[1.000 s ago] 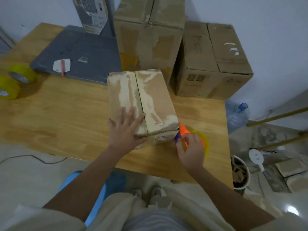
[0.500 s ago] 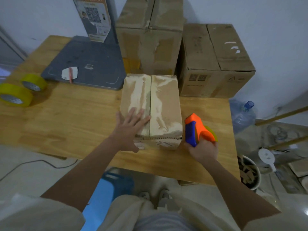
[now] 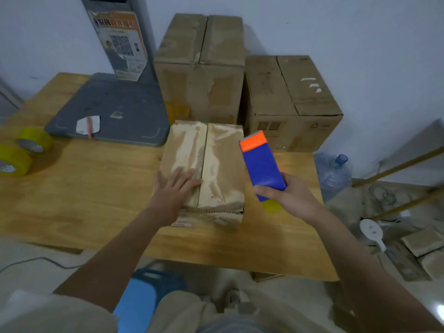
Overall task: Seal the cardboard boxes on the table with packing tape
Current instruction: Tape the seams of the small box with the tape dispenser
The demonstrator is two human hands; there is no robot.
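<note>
Cardboard box (image 3: 216, 164) lies under the flat, spread left hand (image 3: 174, 188); right hand (image 3: 286, 195) grip clasps the tape dispenser (image 3: 262, 164).

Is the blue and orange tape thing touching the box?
No, the right hand holds the tape dispenser up beside the box.

My left hand (image 3: 176, 188) rests flat on the small worn cardboard box (image 3: 216, 164) at the wooden table (image 3: 84, 188) front; my right hand (image 3: 286, 195) holds the blue-and-orange tape dispenser (image 3: 262, 164) beside it. Two larger cardboard boxes (image 3: 288, 97) stand behind; two yellow tape rolls (image 3: 24, 150) lie far left.
</note>
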